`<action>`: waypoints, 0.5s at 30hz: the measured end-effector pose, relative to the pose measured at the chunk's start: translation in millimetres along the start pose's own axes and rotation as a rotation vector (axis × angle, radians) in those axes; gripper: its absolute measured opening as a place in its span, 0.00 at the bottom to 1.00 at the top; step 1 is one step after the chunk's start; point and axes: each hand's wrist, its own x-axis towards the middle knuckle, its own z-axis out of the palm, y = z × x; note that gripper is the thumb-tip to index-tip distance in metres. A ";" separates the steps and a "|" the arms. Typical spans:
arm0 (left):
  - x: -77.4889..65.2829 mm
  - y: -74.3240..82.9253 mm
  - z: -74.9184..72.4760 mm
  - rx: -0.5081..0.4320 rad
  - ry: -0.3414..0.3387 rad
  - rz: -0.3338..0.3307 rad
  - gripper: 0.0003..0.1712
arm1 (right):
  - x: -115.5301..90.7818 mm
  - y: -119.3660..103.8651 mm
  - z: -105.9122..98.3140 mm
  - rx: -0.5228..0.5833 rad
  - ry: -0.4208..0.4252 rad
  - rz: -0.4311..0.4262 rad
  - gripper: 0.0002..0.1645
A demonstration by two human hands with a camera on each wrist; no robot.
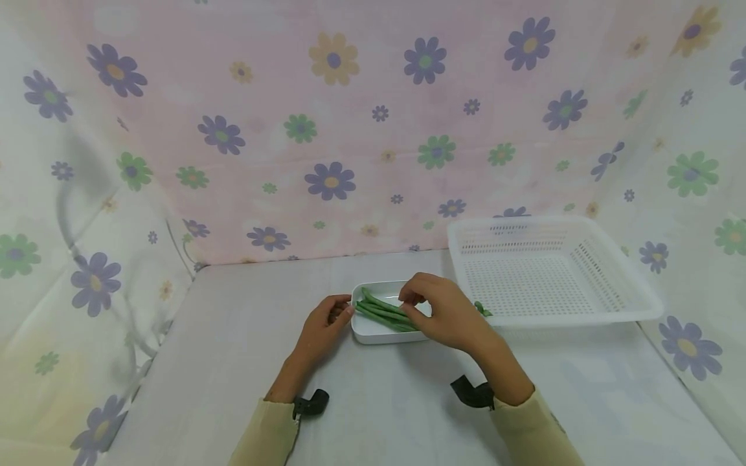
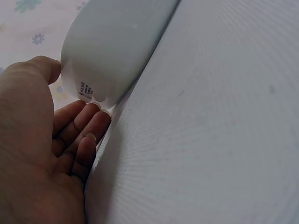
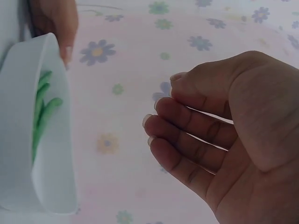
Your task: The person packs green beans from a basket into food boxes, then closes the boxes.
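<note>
Several long green beans point(image 1: 384, 314) lie lengthwise in a small white rectangular dish point(image 1: 364, 337). At the dish's left end, my left hand point(image 1: 324, 325) holds it, the thumb at the rim and the fingertips against the outer wall, by a small printed label point(image 2: 86, 91). My right hand point(image 1: 444, 313) hovers over the right half of the dish, hiding part of it. Seen from the right wrist, its thumb and fingers are loosely bent, with nothing between them, and the green beans point(image 3: 43, 112) lie apart from it inside the dish.
A large white perforated plastic basket point(image 1: 600, 317) stands at the right rear. Dark green leafy bits point(image 1: 482, 309) show at its front left corner, beside my right wrist. White cloth point(image 1: 262, 304) covers the table; flowered fabric point(image 1: 355, 136) hangs behind and at both sides.
</note>
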 end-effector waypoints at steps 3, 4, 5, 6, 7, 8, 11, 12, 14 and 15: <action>-1.0 -0.3 -0.4 0.001 0.001 0.007 0.25 | -3.2 -3.3 -9.0 0.004 0.013 -0.005 0.09; -1.4 -0.2 -0.6 0.000 0.002 0.012 0.25 | -4.3 -4.0 -11.9 0.003 0.017 -0.002 0.09; -1.8 -0.2 -0.6 0.000 0.004 0.016 0.25 | -5.5 -4.1 -14.6 0.002 0.021 0.000 0.09; -2.1 -0.2 -0.7 0.003 0.006 0.018 0.25 | -6.4 -5.1 -17.6 0.000 0.025 0.005 0.09; -2.3 -0.1 -0.8 0.004 0.007 0.020 0.25 | -7.4 -4.8 -19.9 -0.003 0.028 0.007 0.09; -2.3 -0.3 -0.9 0.004 0.006 0.020 0.25 | -8.3 -4.6 -22.3 -0.005 0.034 0.002 0.09; -2.4 -1.0 -1.1 0.002 -0.001 0.012 0.25 | -11.4 -2.2 -29.1 -0.018 0.054 -0.016 0.10; -2.4 -1.5 -1.2 0.001 -0.004 0.008 0.25 | -12.4 -1.6 -31.6 -0.022 0.060 -0.023 0.10; -2.3 -2.8 -1.1 0.000 -0.007 0.006 0.25 | -14.7 -0.2 -36.8 -0.021 0.074 -0.036 0.11; -2.4 -3.3 -1.2 0.001 -0.007 0.009 0.26 | -16.1 0.7 -39.4 -0.020 0.078 -0.036 0.12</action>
